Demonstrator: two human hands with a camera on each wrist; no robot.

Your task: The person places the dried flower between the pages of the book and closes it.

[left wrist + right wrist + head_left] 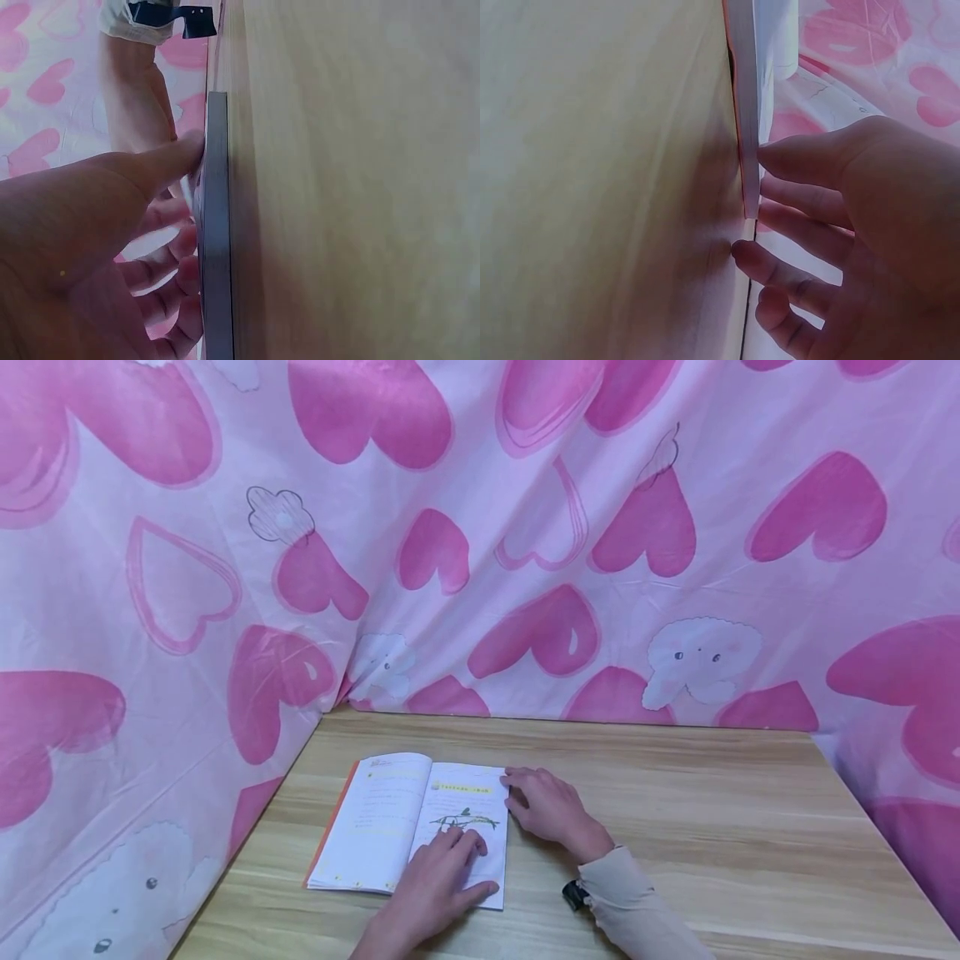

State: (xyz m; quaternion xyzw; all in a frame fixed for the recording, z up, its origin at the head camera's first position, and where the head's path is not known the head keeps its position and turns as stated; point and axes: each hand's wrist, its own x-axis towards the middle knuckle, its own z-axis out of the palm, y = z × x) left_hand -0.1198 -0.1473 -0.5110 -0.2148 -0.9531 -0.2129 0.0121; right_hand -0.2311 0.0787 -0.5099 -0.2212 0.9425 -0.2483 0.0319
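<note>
- Pink heart-printed cloth (480,527) hangs behind and beside a pale wooden table (712,827).
- Open book (390,818) lies flat near the table's left edge.
- Left hand (438,881) presses its right page, fingers straight.
- Right hand (543,806) touches that page's outer edge, fingers loosely spread.

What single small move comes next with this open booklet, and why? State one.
Probably lift the right page's top corner with the right hand, whose fingertips already touch the outer edge of the open booklet. The left hand rests flat on the lower right page and should ease off, or it would pin the page against the wooden table.
</note>
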